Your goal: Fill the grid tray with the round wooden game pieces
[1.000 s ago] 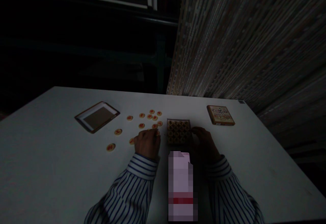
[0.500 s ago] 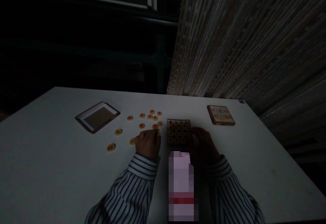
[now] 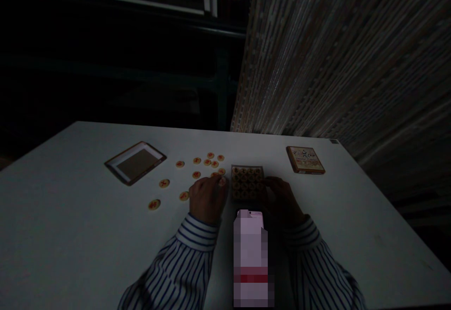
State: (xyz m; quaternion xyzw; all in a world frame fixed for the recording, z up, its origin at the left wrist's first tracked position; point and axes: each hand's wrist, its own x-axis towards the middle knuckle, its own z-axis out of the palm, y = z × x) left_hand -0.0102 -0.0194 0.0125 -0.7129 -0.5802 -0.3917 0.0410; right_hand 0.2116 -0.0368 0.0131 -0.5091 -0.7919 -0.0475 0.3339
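Note:
My left hand (image 3: 207,199) is closed, its fingertips pinching a round Chinese chess piece (image 3: 221,182) with a red mark. Just right of it sits a small clear-edged box (image 3: 247,166) filled with rows of dark-marked Chinese chess pieces (image 3: 244,178). At the box's right side, my right hand (image 3: 283,202) has its fingers curled against the edge, steadying it; some fingers are lost in shadow. Several loose red-marked pieces (image 3: 196,160) lie scattered beyond and to the left of my left hand, some partly hidden by it.
On the white table (image 3: 88,235), an open shallow lid (image 3: 136,162) lies at the left. A flat printed box (image 3: 306,159) stands at the right back. A lit phone (image 3: 251,253) is between my forearms. Behind the table hangs a string curtain (image 3: 299,56).
My left hand has shifted slightly right towards the box, and the red-marked piece in its fingertips now shows more clearly. My right hand stays at the box's edge.

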